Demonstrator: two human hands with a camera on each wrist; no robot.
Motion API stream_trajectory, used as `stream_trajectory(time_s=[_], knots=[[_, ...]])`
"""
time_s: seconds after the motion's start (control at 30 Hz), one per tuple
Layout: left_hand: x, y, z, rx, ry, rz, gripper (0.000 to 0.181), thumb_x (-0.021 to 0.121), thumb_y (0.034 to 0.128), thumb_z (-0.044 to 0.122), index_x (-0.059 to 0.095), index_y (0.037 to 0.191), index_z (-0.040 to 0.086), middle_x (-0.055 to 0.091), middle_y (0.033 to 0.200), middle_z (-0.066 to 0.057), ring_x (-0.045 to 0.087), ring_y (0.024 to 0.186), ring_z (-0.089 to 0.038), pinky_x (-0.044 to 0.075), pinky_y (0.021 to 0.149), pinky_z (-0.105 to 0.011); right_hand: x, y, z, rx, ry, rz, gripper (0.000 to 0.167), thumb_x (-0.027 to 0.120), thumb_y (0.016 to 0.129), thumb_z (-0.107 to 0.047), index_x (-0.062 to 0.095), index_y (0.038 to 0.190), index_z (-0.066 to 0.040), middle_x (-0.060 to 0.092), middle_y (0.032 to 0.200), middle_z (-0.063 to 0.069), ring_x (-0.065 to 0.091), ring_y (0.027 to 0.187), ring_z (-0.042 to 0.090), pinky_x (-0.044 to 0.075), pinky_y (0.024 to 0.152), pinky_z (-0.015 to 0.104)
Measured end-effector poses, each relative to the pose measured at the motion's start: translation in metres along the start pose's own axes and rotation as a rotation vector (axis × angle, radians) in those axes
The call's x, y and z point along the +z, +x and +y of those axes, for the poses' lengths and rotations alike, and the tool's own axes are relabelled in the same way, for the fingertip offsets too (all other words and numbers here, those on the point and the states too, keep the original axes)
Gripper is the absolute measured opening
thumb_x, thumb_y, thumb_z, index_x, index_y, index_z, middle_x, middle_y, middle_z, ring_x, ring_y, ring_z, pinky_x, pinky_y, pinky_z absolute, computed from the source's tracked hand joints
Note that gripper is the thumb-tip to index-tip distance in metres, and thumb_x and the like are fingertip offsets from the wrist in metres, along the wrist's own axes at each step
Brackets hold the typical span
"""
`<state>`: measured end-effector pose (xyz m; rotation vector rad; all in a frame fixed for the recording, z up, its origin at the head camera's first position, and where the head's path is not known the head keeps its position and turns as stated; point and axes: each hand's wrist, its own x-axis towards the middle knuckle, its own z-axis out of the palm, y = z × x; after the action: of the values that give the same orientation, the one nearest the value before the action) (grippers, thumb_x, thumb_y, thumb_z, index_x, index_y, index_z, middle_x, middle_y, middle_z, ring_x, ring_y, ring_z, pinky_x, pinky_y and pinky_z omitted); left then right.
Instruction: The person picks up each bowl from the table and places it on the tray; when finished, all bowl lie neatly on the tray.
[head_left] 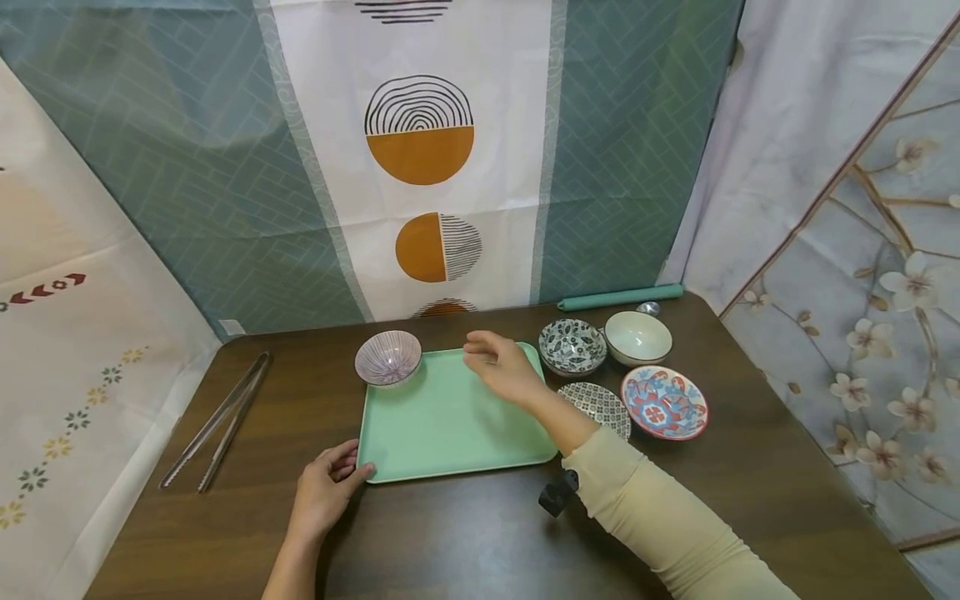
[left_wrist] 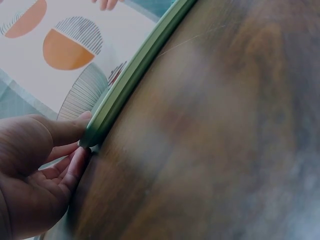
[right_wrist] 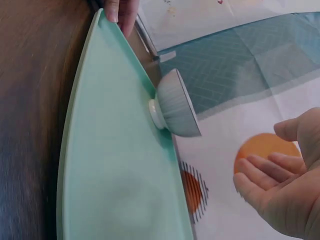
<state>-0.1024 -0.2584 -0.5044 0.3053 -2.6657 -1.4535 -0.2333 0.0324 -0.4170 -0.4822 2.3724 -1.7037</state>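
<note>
A green tray (head_left: 442, 429) is set on the counter (head_left: 450, 542), its near left corner pinched by the left hand (head_left: 324, 492); the right hand (head_left: 510, 372) is held above it, fingers relaxed. 1 striped bowl (head_left: 388, 357) is placed at the far left corner.

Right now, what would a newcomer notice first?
The pale green rectangular tray on the brown wooden table, pinched in the left grip at its near left corner. Next, the round purple-striped bowl at the tray's far left corner. The right grip hovers above the tray.
</note>
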Motion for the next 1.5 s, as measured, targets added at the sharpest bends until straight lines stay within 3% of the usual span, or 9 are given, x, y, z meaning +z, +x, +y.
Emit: stream_trajectory(time_s=[0.33,0.7,0.9,1.13,1.5], knots=[[0.000,0.001,0.000,0.005,0.005,0.002,0.047,0.078,0.0897,0.008,0.063,0.132,-0.006,0.065,0.119,-0.019,0.064,0.107,-0.029,0.051,0.082,-0.011,-0.031,-0.015,0.009,-0.046,-0.013,0.027,0.046,0.059,0.104,-0.022,0.049,0.147,-0.006,0.060,0.139,0.016,0.056,0.128,0.032,0.049,0.104,0.045],[-0.003,0.000,0.001,0.009,0.008,0.006,0.047,0.078,0.0901,0.007,0.062,0.132,-0.007,0.064,0.120,-0.020,0.064,0.108,-0.030,0.051,0.083,-0.011,-0.068,-0.034,0.018,-0.098,-0.152,0.098,0.044,0.056,0.106,-0.019,0.049,0.146,-0.002,0.061,0.135,0.020,0.057,0.126,0.034,0.048,0.105,0.047],[-0.001,0.000,0.001,0.011,0.014,0.007,0.046,0.077,0.0900,0.006,0.062,0.132,-0.008,0.065,0.119,-0.020,0.064,0.107,-0.030,0.051,0.082,-0.011,-0.083,-0.046,0.022,-0.108,-0.169,0.110,0.046,0.055,0.106,-0.019,0.047,0.147,0.001,0.060,0.135,0.021,0.056,0.127,0.037,0.045,0.107,0.049],[0.000,0.000,0.002,0.007,0.019,0.007,0.046,0.077,0.0896,0.005,0.062,0.131,-0.008,0.065,0.118,-0.020,0.064,0.107,-0.029,0.050,0.081,-0.010,-0.103,-0.059,0.039,-0.096,-0.164,0.165,0.045,0.058,0.105,-0.018,0.049,0.144,0.002,0.062,0.131,0.023,0.059,0.124,0.037,0.048,0.105,0.048],[0.000,0.000,0.003,0.013,0.010,0.006,0.046,0.077,0.0897,0.005,0.063,0.131,-0.008,0.065,0.118,-0.019,0.064,0.106,-0.029,0.050,0.081,-0.010,-0.135,-0.082,0.064,-0.108,-0.250,0.261,0.043,0.058,0.105,-0.020,0.052,0.142,0.001,0.063,0.129,0.022,0.060,0.120,0.034,0.050,0.102,0.042]])
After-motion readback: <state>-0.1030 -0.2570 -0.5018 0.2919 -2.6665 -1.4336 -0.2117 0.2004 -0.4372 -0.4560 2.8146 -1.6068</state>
